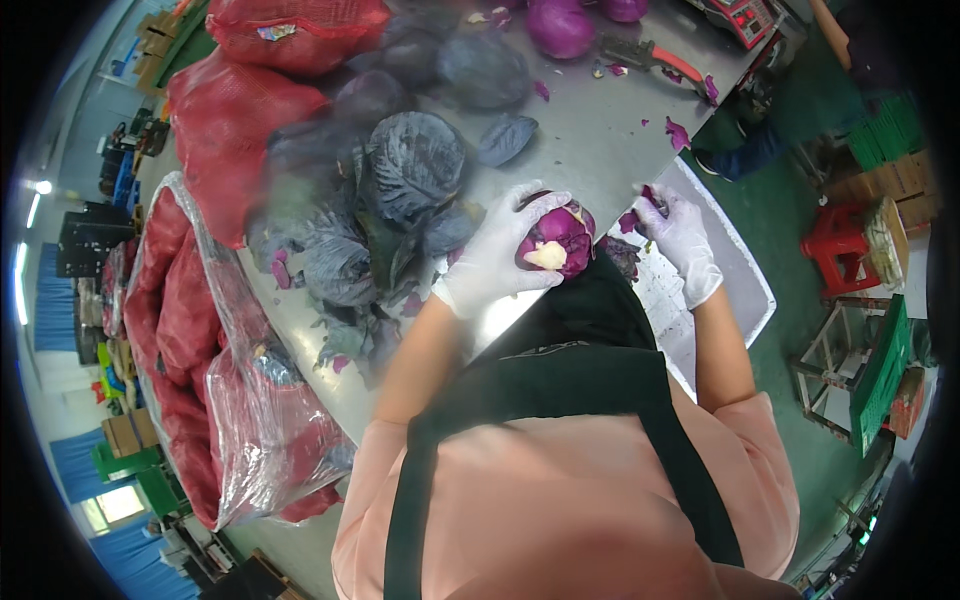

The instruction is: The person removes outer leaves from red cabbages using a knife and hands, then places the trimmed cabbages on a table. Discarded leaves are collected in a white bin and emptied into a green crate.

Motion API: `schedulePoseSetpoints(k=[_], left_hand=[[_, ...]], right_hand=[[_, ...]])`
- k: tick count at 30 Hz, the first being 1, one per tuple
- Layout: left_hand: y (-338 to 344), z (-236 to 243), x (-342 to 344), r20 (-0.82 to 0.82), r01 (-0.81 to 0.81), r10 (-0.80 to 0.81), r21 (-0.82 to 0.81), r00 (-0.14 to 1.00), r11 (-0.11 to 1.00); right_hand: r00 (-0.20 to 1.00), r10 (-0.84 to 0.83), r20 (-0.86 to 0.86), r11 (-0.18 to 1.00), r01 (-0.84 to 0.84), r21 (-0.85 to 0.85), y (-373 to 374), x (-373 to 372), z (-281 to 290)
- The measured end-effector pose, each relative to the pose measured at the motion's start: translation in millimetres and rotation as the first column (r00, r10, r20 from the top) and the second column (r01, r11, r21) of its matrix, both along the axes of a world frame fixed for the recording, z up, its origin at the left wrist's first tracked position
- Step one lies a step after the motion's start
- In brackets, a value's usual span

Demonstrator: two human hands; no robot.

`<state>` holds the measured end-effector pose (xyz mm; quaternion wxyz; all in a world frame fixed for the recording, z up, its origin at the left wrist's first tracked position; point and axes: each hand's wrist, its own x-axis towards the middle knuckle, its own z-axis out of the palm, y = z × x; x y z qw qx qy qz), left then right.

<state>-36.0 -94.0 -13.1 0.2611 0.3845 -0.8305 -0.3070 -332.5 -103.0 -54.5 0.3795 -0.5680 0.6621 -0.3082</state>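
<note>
My left hand (497, 250), in a white glove, is wrapped round a red cabbage (570, 236) at the table's near edge. The cabbage's pale cut stem faces me. To its right, my gloved right hand (679, 236) pinches a torn purple cabbage leaf (647, 206) above a white bin (757, 270). More leaf scraps (622, 258) lie in the bin. Left of my left hand, whole cabbages with dull outer leaves (416, 165) are heaped on the metal table (590, 130). One loose leaf (507, 140) rests beside them.
A knife with a red handle (678, 66) lies at the table's far right, near a red scale (745, 20) and peeled purple cabbages (560, 27). Red mesh sacks (235, 115) stand at the left. Another person's leg (745, 150) shows beyond the bin. A red stool (828, 245) is farther right.
</note>
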Motion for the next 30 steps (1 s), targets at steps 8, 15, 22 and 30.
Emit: schedulePoseSetpoints(k=[8,15,22,30], left_hand=[[23.0,5.0,-13.0,0.019,-0.123,0.124,-0.028,0.992,0.992],[18.1,-5.8,-49.9,-0.041,-0.331,0.329,-0.045,0.943,0.943],[21.1,-23.8,-17.0,-0.171,-0.324,0.313,-0.035,0.934,0.946],[19.9,-15.9,-22.8,-0.123,-0.305,0.297,-0.048,0.947,0.951]], right_hand=[[0.941,0.331,0.066,0.917,-0.337,0.213,3.3,57.1,67.9],[0.866,0.433,-0.249,0.895,-0.446,0.006,-7.2,50.2,59.1],[0.988,-0.052,-0.144,0.988,0.072,0.137,-15.2,-20.2,-41.0],[0.960,0.255,0.116,0.947,-0.224,-0.228,28.8,73.2,31.6]])
